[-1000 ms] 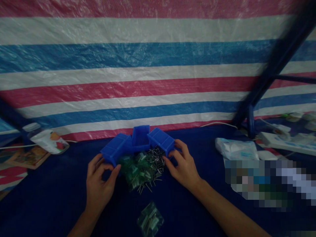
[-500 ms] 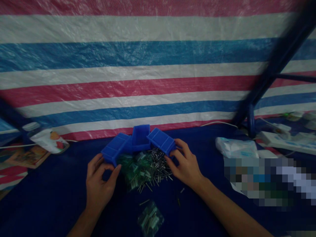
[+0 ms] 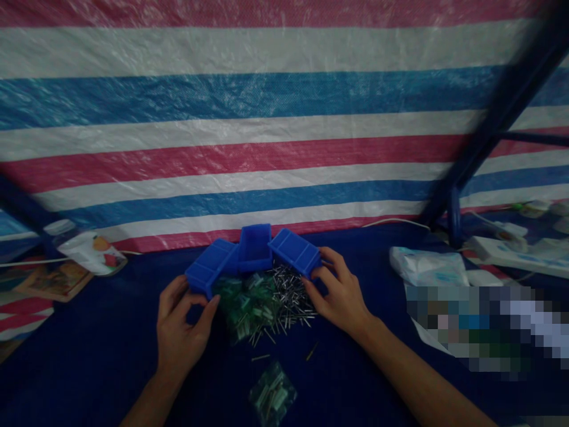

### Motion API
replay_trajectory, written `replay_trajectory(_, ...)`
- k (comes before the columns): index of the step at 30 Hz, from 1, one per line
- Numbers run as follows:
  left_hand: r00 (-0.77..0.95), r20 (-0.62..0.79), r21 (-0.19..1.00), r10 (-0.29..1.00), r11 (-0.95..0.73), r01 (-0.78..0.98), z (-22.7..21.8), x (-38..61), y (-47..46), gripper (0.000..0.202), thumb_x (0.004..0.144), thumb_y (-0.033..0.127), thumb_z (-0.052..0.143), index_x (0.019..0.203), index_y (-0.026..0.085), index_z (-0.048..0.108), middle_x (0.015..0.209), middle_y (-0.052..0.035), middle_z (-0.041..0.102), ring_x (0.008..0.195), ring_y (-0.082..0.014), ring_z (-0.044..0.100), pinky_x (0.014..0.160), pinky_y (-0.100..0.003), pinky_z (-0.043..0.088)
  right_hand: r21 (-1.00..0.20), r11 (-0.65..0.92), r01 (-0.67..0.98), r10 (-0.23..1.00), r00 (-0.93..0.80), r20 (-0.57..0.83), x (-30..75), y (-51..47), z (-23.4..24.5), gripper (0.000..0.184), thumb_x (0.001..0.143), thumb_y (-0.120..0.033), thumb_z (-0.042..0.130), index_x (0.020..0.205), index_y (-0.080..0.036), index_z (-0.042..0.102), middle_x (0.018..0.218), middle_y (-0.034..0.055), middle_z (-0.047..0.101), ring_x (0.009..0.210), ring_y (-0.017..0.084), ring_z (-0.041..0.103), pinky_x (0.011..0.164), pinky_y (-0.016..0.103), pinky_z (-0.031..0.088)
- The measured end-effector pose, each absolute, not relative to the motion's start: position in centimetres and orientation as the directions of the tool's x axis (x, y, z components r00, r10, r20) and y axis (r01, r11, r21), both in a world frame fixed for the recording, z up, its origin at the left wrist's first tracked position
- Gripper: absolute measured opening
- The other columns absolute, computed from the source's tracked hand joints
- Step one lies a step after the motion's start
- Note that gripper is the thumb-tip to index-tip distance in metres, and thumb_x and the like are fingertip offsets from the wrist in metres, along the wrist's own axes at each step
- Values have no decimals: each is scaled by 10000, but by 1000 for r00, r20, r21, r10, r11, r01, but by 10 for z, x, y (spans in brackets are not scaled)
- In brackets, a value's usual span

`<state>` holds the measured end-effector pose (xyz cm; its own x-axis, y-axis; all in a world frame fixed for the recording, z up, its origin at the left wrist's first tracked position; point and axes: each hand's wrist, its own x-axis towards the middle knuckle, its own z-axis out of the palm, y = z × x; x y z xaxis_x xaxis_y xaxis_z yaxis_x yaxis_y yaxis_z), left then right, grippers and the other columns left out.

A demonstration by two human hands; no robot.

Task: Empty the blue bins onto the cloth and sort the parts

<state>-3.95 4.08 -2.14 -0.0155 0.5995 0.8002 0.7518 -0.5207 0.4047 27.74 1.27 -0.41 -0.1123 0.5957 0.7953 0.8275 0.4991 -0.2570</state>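
Observation:
My left hand (image 3: 184,323) grips the near end of a blue plastic bin (image 3: 211,265), which is tipped over toward the pile. Another blue bin (image 3: 294,252), also tipped, is held at its right end by my right hand (image 3: 338,290). Between them a third blue bin (image 3: 255,244) rests with its open side facing me. In front of the bins lies a heap of metal rivets or pins (image 3: 291,296). Against its left side are small clear-green plastic bags (image 3: 246,305) with pieces inside. Nearer me is a small clear bag (image 3: 272,394) of parts.
A white pouch (image 3: 95,254) and a flat brown packet (image 3: 57,279) lie at the left. Clear plastic wrapping (image 3: 427,267) and a white power strip (image 3: 518,255) are at the right. Behind the blue tabletop (image 3: 368,379) hangs a striped sheet (image 3: 249,136).
The right-hand bin has shifted slightly to the right with my right hand. My left hand keeps its hold, and the view has moved a little.

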Motion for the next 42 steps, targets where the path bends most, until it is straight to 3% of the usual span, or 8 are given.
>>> replay_trajectory(9, -18, 804, 400, 595, -519, 755, -20, -40, 41, 197, 801, 336, 728, 687, 201, 640, 1232, -90, 558, 1120, -275, 615, 996, -473, 516, -262, 492, 830, 596, -101, 797, 281, 15, -4, 80, 868, -228, 643, 907, -223, 572, 1329, 114, 524, 1127, 244, 617, 839, 406, 632)
replay_trajectory(21, 48, 865, 279, 500, -557, 783, -13, -36, 40, 166, 794, 276, 741, 689, 197, 640, 1216, -95, 560, 1117, -275, 607, 936, -433, 546, -219, 454, 864, 562, -86, 823, 287, 17, 1, 68, 868, -227, 644, 898, -215, 585, 1324, 130, 540, 1127, 257, 622, 824, 417, 625)
replay_trajectory(31, 16, 871, 282, 492, -526, 802, -13, -38, 41, 162, 792, 297, 742, 693, 203, 654, 1196, -93, 581, 1108, -266, 616, 929, -426, 552, -260, 456, 851, 548, -39, 836, 289, 18, 1, 64, 860, -233, 643, 893, -224, 589, 1331, 128, 536, 1116, 255, 623, 843, 426, 613)
replay_trajectory(37, 44, 904, 214, 425, -540, 814, -10, -39, 39, 108, 781, 248, 769, 740, 207, 677, 1211, -99, 590, 1091, -261, 625, 898, -401, 554, -252, 472, 844, 532, -45, 845, 288, 18, 0, 95, 853, -220, 658, 906, -224, 580, 1338, 131, 521, 1147, 260, 614, 864, 425, 609)
replay_trajectory(40, 13, 896, 247, 444, -522, 817, -8, -39, 37, 113, 781, 256, 771, 769, 212, 668, 1193, -98, 607, 1096, -264, 629, 940, -427, 539, -288, 482, 827, 526, -11, 850, 288, 18, 2, 92, 851, -211, 658, 894, -227, 578, 1337, 123, 522, 1147, 257, 611, 905, 440, 590)
replay_trajectory(42, -93, 874, 347, 477, -479, 806, -5, -39, 40, 165, 763, 300, 783, 819, 214, 654, 1211, -102, 611, 1131, -281, 623, 993, -463, 515, -367, 482, 796, 535, 64, 842, 288, 22, 5, 80, 851, -231, 657, 871, -227, 580, 1328, 117, 534, 1136, 261, 615, 928, 469, 571)
